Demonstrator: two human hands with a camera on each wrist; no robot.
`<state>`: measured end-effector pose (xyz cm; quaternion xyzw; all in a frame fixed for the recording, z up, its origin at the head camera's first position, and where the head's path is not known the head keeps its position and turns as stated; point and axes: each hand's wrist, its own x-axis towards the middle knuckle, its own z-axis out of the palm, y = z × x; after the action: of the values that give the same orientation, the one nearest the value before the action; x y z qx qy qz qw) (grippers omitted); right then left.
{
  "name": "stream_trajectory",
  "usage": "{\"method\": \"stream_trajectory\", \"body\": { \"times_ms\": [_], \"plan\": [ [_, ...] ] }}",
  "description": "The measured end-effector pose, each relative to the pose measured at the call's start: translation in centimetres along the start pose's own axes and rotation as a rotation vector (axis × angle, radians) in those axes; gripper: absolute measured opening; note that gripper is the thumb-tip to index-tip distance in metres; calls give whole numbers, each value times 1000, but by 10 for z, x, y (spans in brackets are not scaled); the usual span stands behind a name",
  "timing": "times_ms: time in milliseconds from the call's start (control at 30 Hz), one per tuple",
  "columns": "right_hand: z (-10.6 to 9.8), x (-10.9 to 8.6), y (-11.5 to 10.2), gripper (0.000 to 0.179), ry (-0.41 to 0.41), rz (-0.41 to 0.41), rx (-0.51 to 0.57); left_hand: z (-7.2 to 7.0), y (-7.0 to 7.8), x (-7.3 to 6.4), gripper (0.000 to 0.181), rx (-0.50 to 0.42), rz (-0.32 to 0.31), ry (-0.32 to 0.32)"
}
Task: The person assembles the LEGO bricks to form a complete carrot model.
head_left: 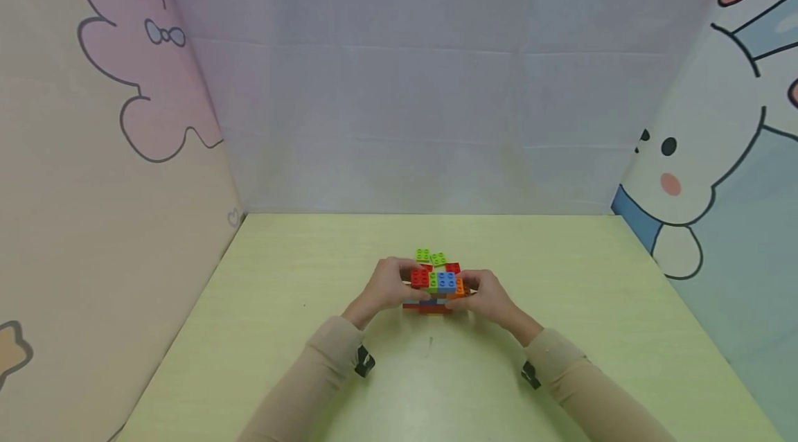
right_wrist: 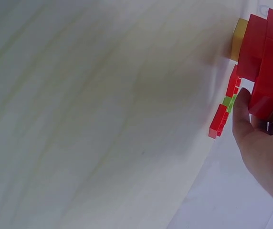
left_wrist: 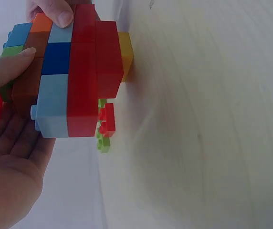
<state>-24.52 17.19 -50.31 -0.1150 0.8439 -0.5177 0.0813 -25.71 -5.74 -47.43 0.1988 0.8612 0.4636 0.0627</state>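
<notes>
Near the middle of the table, both hands hold a layered stack of toy building blocks (left_wrist: pixel 83 90). It has a yellow block at its base, red blocks above, a row of light blue and dark blue, then brown and orange. Blue, green and red blocks make the top. My left hand (head_left: pixel 388 283) grips the left side; in the left wrist view its thumb lies on a brown block (left_wrist: pixel 27 80) and its fingers are behind. At the right side my right hand (head_left: pixel 491 295) grips the stack, its thumb on the front face. Some of its fingers are hidden.
Behind the stack lie loose lime green blocks (head_left: pixel 422 255) and red blocks (right_wrist: pixel 217 120). The pale yellow-green table (head_left: pixel 299 255) meets a plain curtain (head_left: pixel 399 116) at the back. Cloths with cartoon animals hang on both sides.
</notes>
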Motion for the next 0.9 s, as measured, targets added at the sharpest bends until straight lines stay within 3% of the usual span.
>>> {"method": "stream_trajectory", "body": {
  "times_ms": [300, 900],
  "plan": [
    [3, -1, -1, 42, 3, 13, -51, 11, -15, -3, 41, -102, 16, 31],
    [-1, -4, 4, 43, -19, -44, -49, 13, -25, -8, 47, -23, -26, 19]
  ]
}}
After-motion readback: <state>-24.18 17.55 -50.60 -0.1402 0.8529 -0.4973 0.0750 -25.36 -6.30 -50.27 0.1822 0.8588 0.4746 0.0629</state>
